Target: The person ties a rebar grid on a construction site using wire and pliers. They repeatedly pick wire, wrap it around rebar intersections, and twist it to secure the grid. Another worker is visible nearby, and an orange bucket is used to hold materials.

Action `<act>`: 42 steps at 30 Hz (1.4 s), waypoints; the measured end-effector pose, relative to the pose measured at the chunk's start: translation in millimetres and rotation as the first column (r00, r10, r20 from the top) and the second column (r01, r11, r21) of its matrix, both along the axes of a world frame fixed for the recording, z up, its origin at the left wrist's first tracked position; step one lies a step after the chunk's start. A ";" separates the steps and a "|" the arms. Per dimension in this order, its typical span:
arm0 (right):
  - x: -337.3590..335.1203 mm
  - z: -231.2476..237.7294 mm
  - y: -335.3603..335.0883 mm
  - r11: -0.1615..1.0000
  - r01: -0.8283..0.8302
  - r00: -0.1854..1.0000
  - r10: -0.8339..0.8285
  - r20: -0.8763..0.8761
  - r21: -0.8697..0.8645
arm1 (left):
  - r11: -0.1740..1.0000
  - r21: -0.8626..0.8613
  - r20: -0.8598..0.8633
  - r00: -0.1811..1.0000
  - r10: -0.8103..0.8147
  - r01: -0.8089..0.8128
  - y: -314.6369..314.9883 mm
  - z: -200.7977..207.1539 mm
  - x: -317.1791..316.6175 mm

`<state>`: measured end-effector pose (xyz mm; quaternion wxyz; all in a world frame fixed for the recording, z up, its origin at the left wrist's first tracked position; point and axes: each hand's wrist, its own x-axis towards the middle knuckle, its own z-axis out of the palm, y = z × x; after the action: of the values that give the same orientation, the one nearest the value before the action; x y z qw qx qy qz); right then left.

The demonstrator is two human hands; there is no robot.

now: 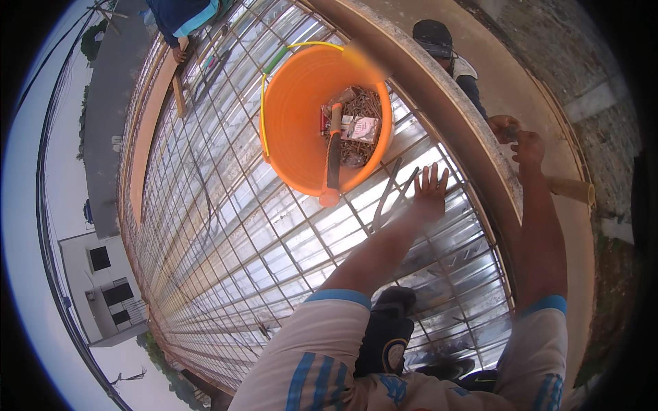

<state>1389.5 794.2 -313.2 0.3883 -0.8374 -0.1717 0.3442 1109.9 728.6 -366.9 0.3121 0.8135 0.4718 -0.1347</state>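
Note:
My left hand (430, 198) rests with its fingers spread on the rebar mesh (301, 236), which lies over shiny ribbed metal sheeting (271, 212). Beyond the wooden edge board (473, 130), my right hand (528, 147) is closed, meeting another person's hand (504, 128). Something small and greyish shows between the two; its kind I cannot make out. An orange bucket (295, 123) with a yellow handle stands on the mesh ahead of my left hand. Inside are many nails (367, 104), a printed packet (360, 129) and a tool with a black and orange handle (334, 157) leaning over the rim.
The other person, in a dark cap (433, 38), is beyond the board on the right, at a lower level. A second worker (185, 20) is at the far left by a long plank (154, 130). Loose dark bars (387, 195) lie beside the bucket. Overhead cables (42, 178) run at left.

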 end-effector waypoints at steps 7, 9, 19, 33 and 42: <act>-9.7 41.7 -58.5 0.977 -0.186 0.975 0.170 0.145 0.107 | 0.998 0.033 0.008 0.999 0.047 -0.047 -5.5 0.2 -6.1; -9.6 65.9 -99.7 0.960 -0.199 0.979 0.185 0.088 0.197 | 0.992 0.106 0.013 0.997 0.071 -0.072 -5.4 2.8 -5.6; -0.9 76.1 -329.8 0.891 0.362 0.911 -0.400 0.098 0.274 | 0.968 0.209 -0.210 0.973 -0.092 0.136 4.8 13.1 5.2; -62.1 -21.0 -481.0 0.881 0.444 0.888 -0.407 0.215 -0.163 | 0.851 0.051 0.009 0.852 -0.523 0.522 -74.9 71.4 122.6; -84.4 -16.6 -466.7 0.733 0.672 0.672 -0.545 -0.501 0.105 | 0.800 -0.089 0.117 0.804 -0.583 0.594 -176.5 46.9 162.4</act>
<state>1305.1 327.5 -329.8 0.6239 -0.6821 0.1654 0.3437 1272.3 552.1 -320.1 0.3229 0.9042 0.1734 -0.2193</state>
